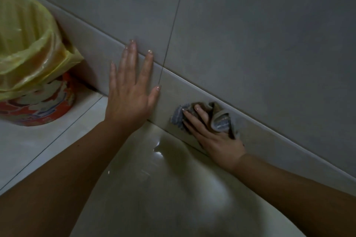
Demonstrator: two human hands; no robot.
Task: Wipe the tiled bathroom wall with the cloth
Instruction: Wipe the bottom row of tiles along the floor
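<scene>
Low, right hand (215,136) grip presses cloth (219,119) to wall (250,44); left hand (131,86) flat, fingers apart.

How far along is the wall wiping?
Nothing shows which tiles are already wiped. In hand: the right hand presses the cloth on the low skirting strip, the left hand braced flat beside it. The wall above has no cloth on it now.
</scene>
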